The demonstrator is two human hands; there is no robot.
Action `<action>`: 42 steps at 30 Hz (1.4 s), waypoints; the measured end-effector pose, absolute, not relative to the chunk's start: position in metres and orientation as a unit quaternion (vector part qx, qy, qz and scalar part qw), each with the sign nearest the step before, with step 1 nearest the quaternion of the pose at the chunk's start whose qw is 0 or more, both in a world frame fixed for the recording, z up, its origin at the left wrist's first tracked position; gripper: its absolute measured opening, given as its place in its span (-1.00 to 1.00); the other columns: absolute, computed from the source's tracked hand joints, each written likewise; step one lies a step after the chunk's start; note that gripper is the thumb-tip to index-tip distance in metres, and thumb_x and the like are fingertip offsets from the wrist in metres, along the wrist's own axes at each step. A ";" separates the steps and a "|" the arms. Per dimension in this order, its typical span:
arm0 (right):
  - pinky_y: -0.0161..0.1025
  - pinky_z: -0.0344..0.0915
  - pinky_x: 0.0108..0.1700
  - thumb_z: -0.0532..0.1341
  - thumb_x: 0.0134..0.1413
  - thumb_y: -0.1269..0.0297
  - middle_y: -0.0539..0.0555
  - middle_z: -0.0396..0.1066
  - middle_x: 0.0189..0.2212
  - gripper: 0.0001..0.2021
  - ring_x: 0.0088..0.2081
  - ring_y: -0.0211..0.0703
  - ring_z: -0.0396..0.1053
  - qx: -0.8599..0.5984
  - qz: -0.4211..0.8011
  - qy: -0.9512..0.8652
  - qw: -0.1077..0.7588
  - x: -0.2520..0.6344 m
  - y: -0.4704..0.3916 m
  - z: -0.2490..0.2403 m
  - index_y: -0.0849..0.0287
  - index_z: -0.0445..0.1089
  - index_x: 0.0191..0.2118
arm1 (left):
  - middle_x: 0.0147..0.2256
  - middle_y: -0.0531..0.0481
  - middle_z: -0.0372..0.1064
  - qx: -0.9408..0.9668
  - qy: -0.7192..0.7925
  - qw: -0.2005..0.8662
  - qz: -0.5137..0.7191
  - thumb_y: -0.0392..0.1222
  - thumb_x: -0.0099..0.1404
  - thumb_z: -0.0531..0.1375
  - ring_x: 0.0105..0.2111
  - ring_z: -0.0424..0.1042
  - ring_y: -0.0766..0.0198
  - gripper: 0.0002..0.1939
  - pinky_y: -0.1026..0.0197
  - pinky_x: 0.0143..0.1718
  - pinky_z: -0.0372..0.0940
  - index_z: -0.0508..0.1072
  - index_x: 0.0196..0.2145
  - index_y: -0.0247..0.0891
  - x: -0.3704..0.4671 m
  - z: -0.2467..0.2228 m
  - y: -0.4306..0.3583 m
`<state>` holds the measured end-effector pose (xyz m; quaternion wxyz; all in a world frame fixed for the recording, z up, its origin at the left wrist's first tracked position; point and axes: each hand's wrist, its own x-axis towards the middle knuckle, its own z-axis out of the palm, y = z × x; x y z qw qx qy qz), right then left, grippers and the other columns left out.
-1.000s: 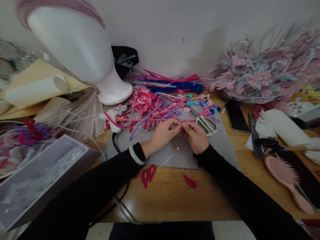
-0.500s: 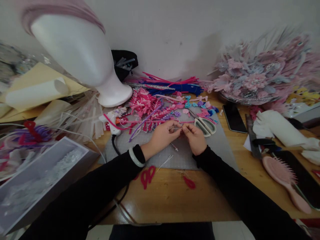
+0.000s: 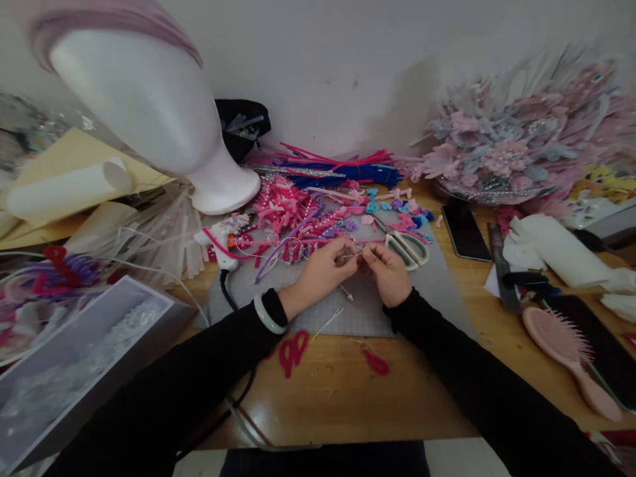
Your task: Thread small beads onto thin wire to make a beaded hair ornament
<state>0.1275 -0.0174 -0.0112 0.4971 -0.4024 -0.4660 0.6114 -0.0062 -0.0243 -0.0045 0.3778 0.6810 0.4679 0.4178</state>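
Observation:
My left hand (image 3: 325, 268) and my right hand (image 3: 387, 271) meet over the grey cutting mat (image 3: 288, 301), fingertips pinched close together. A thin wire (image 3: 356, 254) runs between them; both hands grip it, though its ends are hidden by the fingers. Below the left fingers a short beaded strand (image 3: 346, 292) shows. Just behind my right hand lie scissors (image 3: 408, 250) with pale handles. Nearer me on the wood are dark pink loops (image 3: 293, 351) with wire tails and a dark pink petal shape (image 3: 376, 362).
A white foam head (image 3: 134, 99) stands at back left, beside a black pouch (image 3: 243, 126). Pink and blue craft stems (image 3: 342, 172) lie along the wall. At right are a floral arrangement (image 3: 507, 146), a phone (image 3: 466, 232) and a pink hairbrush (image 3: 571, 358). A box (image 3: 144, 291) sits left.
The fingertips have shifted very slightly while both hands stay pinched on the wire. The whole view has moved a little; the items on the table lie as before.

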 end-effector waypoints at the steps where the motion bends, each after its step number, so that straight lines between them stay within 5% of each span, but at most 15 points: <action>1: -0.33 0.24 -0.47 0.25 -0.24 0.09 -0.09 0.28 -0.63 -0.74 -0.57 -0.35 0.24 -0.403 0.612 -0.464 0.498 0.128 -0.017 -0.011 0.17 0.25 -0.54 | -0.64 0.18 -0.01 0.679 0.468 0.380 0.419 -0.27 0.08 0.07 -0.62 0.02 0.48 -0.93 0.39 -0.58 -0.03 0.24 -0.40 -0.27 -0.006 -0.004 -0.024; 20: -0.39 0.27 -0.54 0.34 -0.41 0.25 -0.07 0.37 -0.63 -0.78 -0.59 -0.38 0.29 -0.404 0.688 -0.383 0.466 0.127 -0.019 0.002 0.23 0.37 -0.54 | -0.61 0.16 0.06 0.687 0.464 0.381 0.410 -0.27 0.10 0.04 -0.60 0.07 0.46 -0.91 0.39 -0.57 0.01 0.24 -0.38 -0.28 -0.006 -0.006 -0.026; 35: -0.43 0.27 -0.54 0.30 -0.30 0.31 -0.04 0.40 -0.64 -0.90 -0.60 -0.40 0.31 -0.415 0.730 -0.332 0.431 0.130 -0.015 0.001 0.23 0.40 -0.59 | -0.53 0.12 0.16 0.666 0.456 0.406 0.428 -0.24 0.10 0.05 -0.55 0.18 0.45 -0.86 0.38 -0.52 0.10 0.21 -0.32 -0.26 -0.006 -0.007 -0.025; 42: -0.45 0.26 -0.57 0.30 -0.29 0.33 -0.02 0.41 -0.63 -0.90 -0.62 -0.42 0.30 -0.423 0.729 -0.320 0.432 0.130 -0.014 0.003 0.25 0.40 -0.58 | -0.55 0.13 0.12 0.664 0.458 0.392 0.443 -0.33 0.11 -0.02 -0.54 0.13 0.45 -0.95 0.37 -0.50 0.09 0.22 -0.46 -0.28 -0.008 -0.004 -0.024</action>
